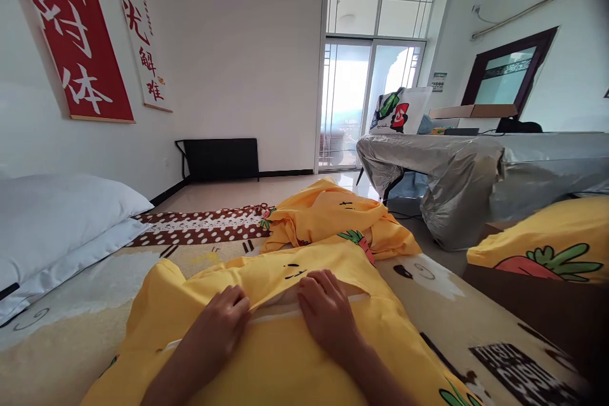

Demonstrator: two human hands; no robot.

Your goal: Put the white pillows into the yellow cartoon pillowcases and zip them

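A yellow pillowcase (304, 361) with printed carrots and a small face lies spread in front of me on the bed. Across its middle runs a slit-like opening, with white material (280, 306) showing inside. My left hand (227, 314) is closed at the left part of this opening, its fingers curled on the fabric edge. Toward the right part, my right hand (328, 312) has its fingers bent over the upper edge, gripping the cloth. Just beyond lies another crumpled yellow cloth (328, 206) with the same carrot print.
White pillows (71, 212) lie at the left on the patterned blanket (85, 330). At the right, a brown box (537, 304) holds a yellow carrot-print item (552, 235). A plastic-covered table (457, 171) stands behind it. A folded black frame (221, 158) leans near the far wall.
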